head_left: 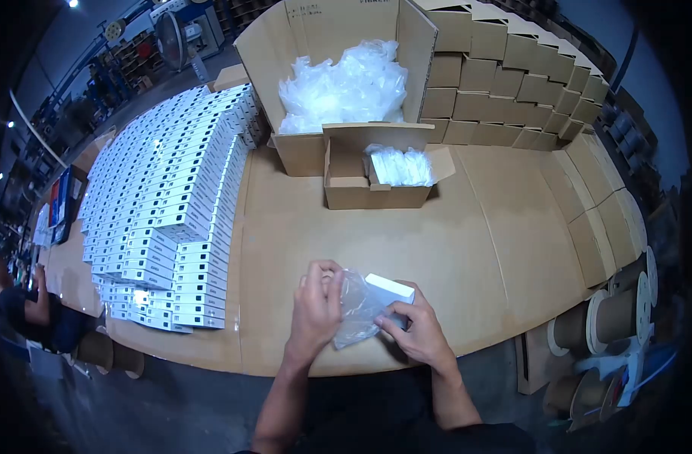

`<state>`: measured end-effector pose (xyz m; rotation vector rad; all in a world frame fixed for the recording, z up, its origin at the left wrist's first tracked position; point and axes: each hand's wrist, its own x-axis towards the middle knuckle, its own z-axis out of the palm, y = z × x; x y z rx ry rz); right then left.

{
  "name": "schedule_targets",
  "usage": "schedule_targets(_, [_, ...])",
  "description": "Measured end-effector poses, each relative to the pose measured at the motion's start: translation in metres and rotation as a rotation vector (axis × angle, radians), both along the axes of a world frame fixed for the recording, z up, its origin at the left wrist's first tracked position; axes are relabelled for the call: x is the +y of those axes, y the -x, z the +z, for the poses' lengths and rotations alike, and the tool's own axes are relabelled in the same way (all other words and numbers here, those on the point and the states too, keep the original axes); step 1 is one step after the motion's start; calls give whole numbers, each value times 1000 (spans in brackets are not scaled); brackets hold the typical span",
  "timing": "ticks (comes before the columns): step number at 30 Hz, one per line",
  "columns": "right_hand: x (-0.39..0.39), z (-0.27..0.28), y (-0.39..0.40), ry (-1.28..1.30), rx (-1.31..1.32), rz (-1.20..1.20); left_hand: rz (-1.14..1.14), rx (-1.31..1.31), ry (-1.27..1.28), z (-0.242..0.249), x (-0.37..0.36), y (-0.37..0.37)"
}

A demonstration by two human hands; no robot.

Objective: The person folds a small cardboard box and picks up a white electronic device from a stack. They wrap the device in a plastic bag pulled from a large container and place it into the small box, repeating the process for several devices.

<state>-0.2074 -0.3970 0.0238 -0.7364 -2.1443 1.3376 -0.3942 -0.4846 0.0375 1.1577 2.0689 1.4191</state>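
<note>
My left hand (318, 309) pinches the edge of a clear plastic bag (355, 310) above the front of the cardboard-covered table. Between the fingers and thumb of my right hand (417, 327) is a small white box (390, 290), its long narrow side facing up. The bag hangs between both hands and overlaps the left end of the box in this view. My right thumb lies across the box's near face, right at the bag's edge.
Stacked white labelled boxes (153, 204) fill the left side. Behind, a large carton (297, 155) holds many clear bags; a smaller open carton (376, 198) holds bagged items. Brown boxes (505, 83) line the back right. Cable spools (622, 314) stand at right. Another person (36, 310) is at far left.
</note>
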Motion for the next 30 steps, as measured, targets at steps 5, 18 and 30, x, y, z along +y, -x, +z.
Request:
schedule_targets(5, [0, -10, -1, 83, -6, -36, 18, -541, -502, -32, 6, 23])
schedule_targets(18, [3, -14, 8, 20, 209, -196, -26, -458, -225, -41, -18, -15])
schedule_targets(30, [38, 57, 33, 135, 741, -115, -144, -136, -50, -33, -30, -17])
